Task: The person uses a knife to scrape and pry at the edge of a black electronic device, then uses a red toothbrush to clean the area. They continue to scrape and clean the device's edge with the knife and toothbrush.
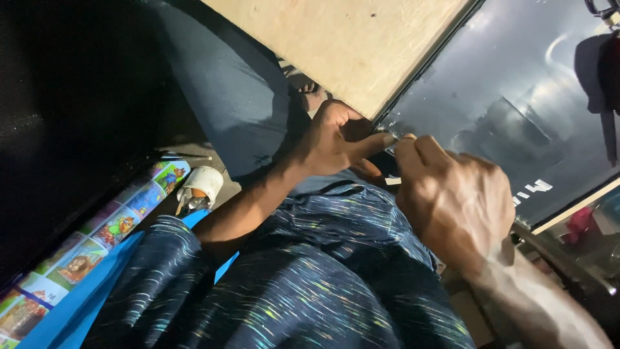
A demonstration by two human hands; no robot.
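Note:
A dark glass panel [516,103] meets a pale wooden board [349,45] along a thin black edge strip [420,71]. My left hand [336,139] grips the near end of that edge, fingers curled behind it and thumb stretched along the front. My right hand [452,200] is closed right beside it, its fingertips touching my left thumb at the panel's corner. A small pale piece [392,181] sticks out under my right fingers; what it is stays unclear. My dark streaked shirt [310,284] fills the lower view.
A grey trouser leg [232,97] and a sandalled foot [307,87] of another person are behind my left hand. A white cup [201,186] with sticks in it stands near a strip of colourful pictures [97,239] and a blue sheet [71,304].

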